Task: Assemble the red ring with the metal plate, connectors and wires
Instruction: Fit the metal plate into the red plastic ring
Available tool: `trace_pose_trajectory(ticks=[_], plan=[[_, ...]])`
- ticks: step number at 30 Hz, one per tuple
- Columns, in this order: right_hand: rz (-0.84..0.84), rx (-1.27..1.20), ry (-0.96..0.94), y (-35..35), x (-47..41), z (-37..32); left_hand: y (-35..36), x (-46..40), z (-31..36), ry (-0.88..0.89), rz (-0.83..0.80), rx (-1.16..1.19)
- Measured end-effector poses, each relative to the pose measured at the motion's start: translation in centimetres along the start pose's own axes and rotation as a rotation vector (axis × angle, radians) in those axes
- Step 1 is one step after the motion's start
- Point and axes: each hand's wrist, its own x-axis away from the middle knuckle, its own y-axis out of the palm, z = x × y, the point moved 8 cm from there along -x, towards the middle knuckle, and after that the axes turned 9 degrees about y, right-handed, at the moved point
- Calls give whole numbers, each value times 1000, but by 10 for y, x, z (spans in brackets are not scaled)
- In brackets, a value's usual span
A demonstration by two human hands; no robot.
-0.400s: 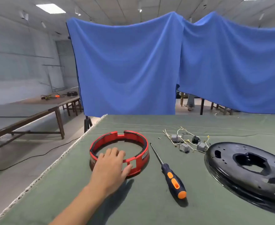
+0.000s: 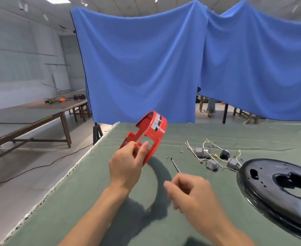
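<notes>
My left grip (image 2: 128, 164) pinches the red ring (image 2: 147, 135), tilted on edge above the bench (image 2: 181, 132) near its left edge. My right grip (image 2: 192, 194) hovers loosely curled, holding nothing. Connectors and wires (image 2: 211, 157) lie toward the far edge, beside the black metal plate (image 2: 277, 190) at the right edge.

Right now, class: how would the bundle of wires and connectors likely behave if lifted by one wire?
The wires and connectors would probably dangle floppily: the strands lie bent and crossed. Looks light, since the parts are small. The grey blocks would likely swing and might snag.

The right hand (image 2: 196, 197) hides the screwdriver's (image 2: 175, 165) handle; its fingers (image 2: 169, 185) blur.
</notes>
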Motion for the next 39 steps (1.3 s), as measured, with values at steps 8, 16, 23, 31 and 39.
trace_pose_trajectory(ticks=[8,16,23,31,39], plan=[[81,121,-45,14,-63,18,35,26,-55,-1111,299,1184],[61,344,-198,26,-68,29,46,78,-78,-1398,381,1302],[50,320,-165,18,-72,37,33,76,-79,-1193,301,835],[132,266,-44,-9,-68,48,12,47,-32,-304,-57,-118],[169,384,150,-20,-66,65,58,58,4,215,-634,-383]])
